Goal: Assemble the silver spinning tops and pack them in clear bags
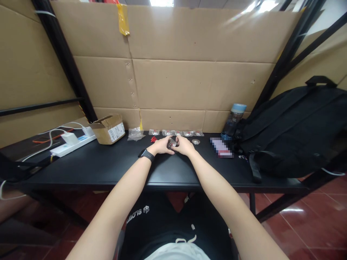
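Observation:
Over the black tabletop, my left hand (pixel 162 145) and my right hand (pixel 185 145) meet with fingers curled around a small, round, clear-looking piece (pixel 171 144). Its exact kind is too small to make out, and the fingers cover part of it. Just left of my left hand lies a little heap of red pieces (pixel 153 139). A similar round clear disc (pixel 195 142) rests to the right of my right hand. Behind both hands, several small clear packets (pixel 188 133) with red-centred round pieces form a row. Crumpled clear plastic bags (pixel 135 134) lie farther left.
At the left stand an open cardboard box (pixel 107 130) and a white power strip (pixel 73 145) with plugs and cables. To the right are a blurred-out flat object (pixel 221 147), a blue-lidded bottle (pixel 233 121) and a black backpack (pixel 295 130). Cardboard (pixel 173 83) walls the back.

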Demonstrator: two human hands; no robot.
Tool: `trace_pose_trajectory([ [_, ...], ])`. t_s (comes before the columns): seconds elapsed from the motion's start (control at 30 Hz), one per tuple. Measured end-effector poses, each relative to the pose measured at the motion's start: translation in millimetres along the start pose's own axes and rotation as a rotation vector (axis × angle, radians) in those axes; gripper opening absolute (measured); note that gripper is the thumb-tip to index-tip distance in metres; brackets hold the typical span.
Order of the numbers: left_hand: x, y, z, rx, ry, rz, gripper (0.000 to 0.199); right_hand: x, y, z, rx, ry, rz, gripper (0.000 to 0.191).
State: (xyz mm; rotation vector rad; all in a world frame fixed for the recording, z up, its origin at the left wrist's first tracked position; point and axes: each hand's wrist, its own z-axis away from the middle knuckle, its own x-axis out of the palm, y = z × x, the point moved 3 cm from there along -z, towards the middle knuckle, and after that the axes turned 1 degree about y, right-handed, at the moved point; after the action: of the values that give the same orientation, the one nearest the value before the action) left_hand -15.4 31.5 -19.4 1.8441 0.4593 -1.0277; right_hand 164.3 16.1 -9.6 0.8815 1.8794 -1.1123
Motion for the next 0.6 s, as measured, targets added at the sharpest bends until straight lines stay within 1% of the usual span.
trace_pose_trajectory([
  [0.07,-0.4,-4.7,0.8,-0.052,-0.022,-0.007,0.119,-1.0,3.1,0.0,-0.007,-0.008,-0.010,0.041],
  [0.13,0.1,-6.6,1.1,-0.021,-0.054,0.024,0.117,-1.4,5.9,0.1,-0.006,-0.005,0.001,0.041],
  [0.2,0.3,-6.7,1.2,0.020,-0.062,0.044,0.113,-1.3,6.2,0.5,0.001,0.004,0.029,0.041],
  [0.37,-2.1,-1.2,2.8,0.049,-0.053,0.021,0.105,1.0,-5.4,0.4,0.009,0.050,0.158,0.044],
  [0.53,-2.7,4.4,2.9,0.089,-0.079,0.105,0.110,5.9,-14.8,-4.1,0.119,0.036,0.266,0.048],
  [0.6,-2.6,5.1,2.6,0.102,-0.077,0.148,0.114,6.1,-15.7,-4.5,0.117,0.016,0.260,0.047],
])
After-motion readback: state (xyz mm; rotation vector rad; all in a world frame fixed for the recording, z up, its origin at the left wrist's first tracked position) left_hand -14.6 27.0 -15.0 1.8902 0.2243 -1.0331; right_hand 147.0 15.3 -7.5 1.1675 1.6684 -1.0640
